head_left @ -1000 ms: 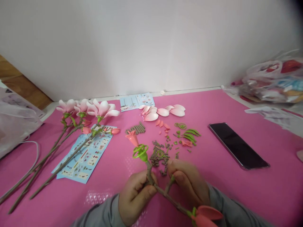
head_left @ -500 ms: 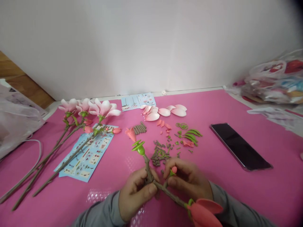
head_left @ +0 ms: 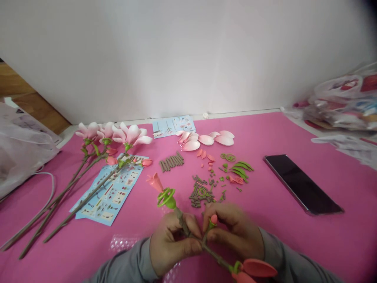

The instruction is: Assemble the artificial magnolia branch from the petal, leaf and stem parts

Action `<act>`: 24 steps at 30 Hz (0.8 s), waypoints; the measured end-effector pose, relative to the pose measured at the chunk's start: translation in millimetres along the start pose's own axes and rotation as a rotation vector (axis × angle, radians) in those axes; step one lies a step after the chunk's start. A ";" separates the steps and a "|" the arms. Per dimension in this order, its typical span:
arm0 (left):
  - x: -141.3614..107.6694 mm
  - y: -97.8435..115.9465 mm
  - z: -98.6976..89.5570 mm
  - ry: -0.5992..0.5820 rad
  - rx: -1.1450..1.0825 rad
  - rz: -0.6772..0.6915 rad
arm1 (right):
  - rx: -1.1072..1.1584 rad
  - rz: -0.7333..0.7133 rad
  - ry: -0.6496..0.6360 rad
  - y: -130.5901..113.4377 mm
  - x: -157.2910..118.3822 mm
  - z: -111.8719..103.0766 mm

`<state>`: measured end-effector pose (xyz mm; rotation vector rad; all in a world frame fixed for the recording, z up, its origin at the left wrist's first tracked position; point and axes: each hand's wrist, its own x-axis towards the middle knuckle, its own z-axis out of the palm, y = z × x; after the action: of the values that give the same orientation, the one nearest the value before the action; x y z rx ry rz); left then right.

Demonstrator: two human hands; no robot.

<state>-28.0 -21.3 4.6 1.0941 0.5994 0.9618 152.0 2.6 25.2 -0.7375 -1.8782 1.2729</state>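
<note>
My left hand (head_left: 175, 243) is closed around a brown plastic flower branch (head_left: 216, 255), thumb along its upper side. A green cup with rings (head_left: 167, 198) and a coral flower core (head_left: 155, 182) top its far end. Coral petals (head_left: 256, 268) sit on the near end, partly cut off by the frame's lower edge. My right hand (head_left: 235, 230) pinches a short side twig of this branch, just below a small coral bud (head_left: 213, 219) in a green cup. Its fingertips hide part of the twig.
Brown and green pieces (head_left: 202, 192), green leaves (head_left: 239, 171) and pale pink petals (head_left: 206, 140) lie beyond my hands. Finished magnolia stems (head_left: 85, 194) rest across an instruction sheet (head_left: 113, 202) at left. A phone (head_left: 302, 182) lies right; plastic bags (head_left: 341, 102) sit behind it.
The branch has turned: its ringed end has swung left and nearer, showing the rings more face-on. The bud on the side twig stands more upright. Both hands keep hold.
</note>
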 end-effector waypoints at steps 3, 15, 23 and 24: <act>-0.4 5.6 0.6 -0.026 -0.039 -0.066 | 0.003 -0.011 0.020 -0.8 -0.2 1.7; -2.0 6.2 1.8 -0.008 0.019 -0.260 | 0.420 0.094 0.001 -10.5 -2.6 4.4; -4.1 7.1 3.7 0.037 0.012 -0.278 | 0.373 0.087 -0.004 -10.0 -0.7 0.3; -4.5 7.3 4.0 0.036 0.012 -0.283 | 0.347 0.072 0.002 -9.7 -0.9 0.4</act>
<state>-29.4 -26.1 12.7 0.9731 0.7677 0.7341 151.7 -1.7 34.0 -0.6230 -1.5818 1.5902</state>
